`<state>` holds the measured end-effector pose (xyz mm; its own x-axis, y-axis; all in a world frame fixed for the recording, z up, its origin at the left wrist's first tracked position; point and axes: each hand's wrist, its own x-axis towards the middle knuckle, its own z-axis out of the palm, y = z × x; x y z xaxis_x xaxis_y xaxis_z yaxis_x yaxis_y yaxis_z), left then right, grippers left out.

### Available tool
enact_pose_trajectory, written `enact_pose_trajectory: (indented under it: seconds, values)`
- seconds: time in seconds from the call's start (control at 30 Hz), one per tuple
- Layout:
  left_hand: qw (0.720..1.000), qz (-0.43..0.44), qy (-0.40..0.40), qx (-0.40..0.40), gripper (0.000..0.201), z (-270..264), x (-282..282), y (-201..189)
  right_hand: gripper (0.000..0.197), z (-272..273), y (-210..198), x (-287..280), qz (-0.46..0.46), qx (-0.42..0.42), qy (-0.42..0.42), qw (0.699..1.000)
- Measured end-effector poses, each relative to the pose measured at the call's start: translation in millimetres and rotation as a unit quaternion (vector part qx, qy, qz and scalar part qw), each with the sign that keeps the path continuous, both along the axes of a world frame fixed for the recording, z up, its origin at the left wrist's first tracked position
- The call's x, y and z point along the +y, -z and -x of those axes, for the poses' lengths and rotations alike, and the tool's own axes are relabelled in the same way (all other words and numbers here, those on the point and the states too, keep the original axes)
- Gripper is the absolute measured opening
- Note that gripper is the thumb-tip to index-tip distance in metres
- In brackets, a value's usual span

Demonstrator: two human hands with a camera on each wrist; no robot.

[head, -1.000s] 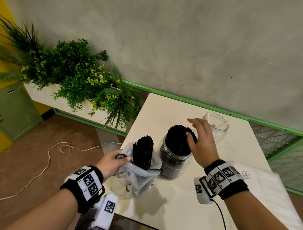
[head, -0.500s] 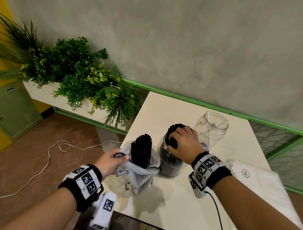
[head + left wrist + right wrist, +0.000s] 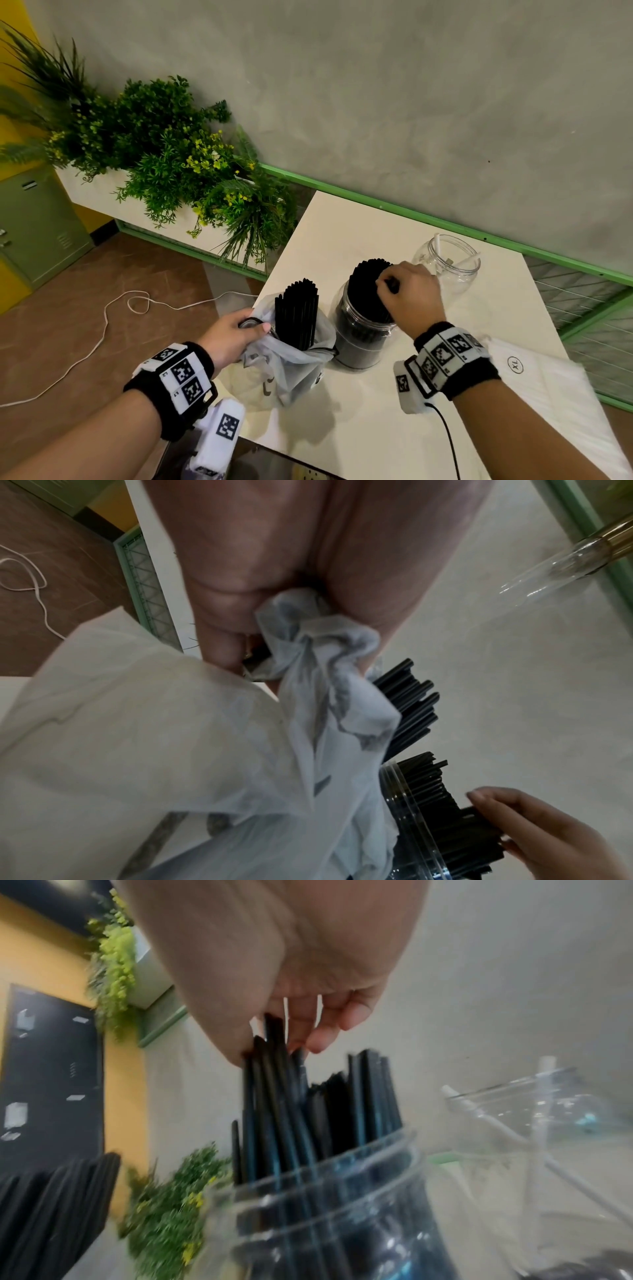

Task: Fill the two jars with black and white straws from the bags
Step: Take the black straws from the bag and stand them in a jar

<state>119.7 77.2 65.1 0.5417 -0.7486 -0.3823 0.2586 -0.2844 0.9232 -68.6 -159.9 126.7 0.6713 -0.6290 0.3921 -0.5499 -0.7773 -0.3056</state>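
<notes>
A clear jar [image 3: 359,339] packed with black straws [image 3: 368,274] stands mid-table. My right hand [image 3: 404,294] sits over its top and pinches a few of those black straws [image 3: 270,1047] between thumb and fingers. To its left a pale cloth bag [image 3: 291,363] holds an upright bundle of black straws [image 3: 297,313]. My left hand [image 3: 233,329] grips the bunched rim of the bag [image 3: 308,631]. Behind stands a second clear jar [image 3: 448,263] with a few white straws [image 3: 496,1123] inside.
A white bag marked XL [image 3: 534,387] lies on the table's right side. The white table [image 3: 342,226] meets a green rail [image 3: 411,209] and grey wall. Plants in a planter [image 3: 164,164] stand left, and a white cable [image 3: 113,308] lies on the floor.
My right hand came down from an open hover above the jar onto the black straws and curled its fingers round a few. The left hand kept its hold on the bag.
</notes>
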Motion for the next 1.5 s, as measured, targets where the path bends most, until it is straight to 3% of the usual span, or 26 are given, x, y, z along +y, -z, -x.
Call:
enact_pose_trajectory:
  seconds: [0.1,0.2,0.3,0.4,0.5,0.63,0.73,0.83,1.03,1.13,1.27,1.37,1.5]
  values:
    - [1.000,0.004,-0.010,0.003,0.006,0,-1,1,0.009,13,-2,-11,-0.044,-0.115,0.009,0.992]
    - [1.000,0.006,-0.011,0.002,0.006,3,-3,-1,0.011,14,5,-12,-0.079,-0.153,-0.007,0.985]
    - [1.000,0.008,-0.013,0.006,0.007,4,-5,-2,0.009,15,19,-11,-0.028,-0.124,-0.030,0.991]
    - [1.000,0.007,-0.012,0.012,0.007,4,-5,-3,0.028,23,25,-5,0.022,-0.129,-0.057,0.990]
    - [1.000,0.011,-0.011,0.017,0.009,5,-3,-4,0.052,34,31,4,0.017,-0.048,-0.092,0.994]
    - [1.000,0.009,-0.017,0.019,0.009,5,-3,-4,0.055,39,33,14,0.001,-0.038,-0.072,0.997]
    - [1.000,0.006,-0.016,0.018,0.007,6,-5,-5,0.067,30,37,25,0.045,0.033,-0.062,0.997]
    - [1.000,0.008,-0.014,0.021,0.007,8,-7,-6,0.071,24,44,20,0.048,0.044,-0.006,0.998]
    - [1.000,0.013,-0.015,0.019,0.008,7,-2,-6,0.064,34,48,5,-0.081,-0.143,0.032,0.986]
    - [1.000,0.015,-0.014,0.019,0.008,6,-1,-5,0.087,36,52,6,-0.185,-0.139,0.029,0.972]
    - [1.000,0.006,-0.017,0.016,0.008,5,-2,-3,0.111,29,45,1,-0.339,-0.159,0.034,0.927]
    - [1.000,0.002,-0.014,0.015,0.005,6,-4,-4,0.103,19,42,-1,-0.372,-0.176,0.045,0.910]
    - [1.000,0.004,-0.013,0.007,0.003,5,-5,-3,0.052,6,48,-2,-0.283,-0.212,0.080,0.932]
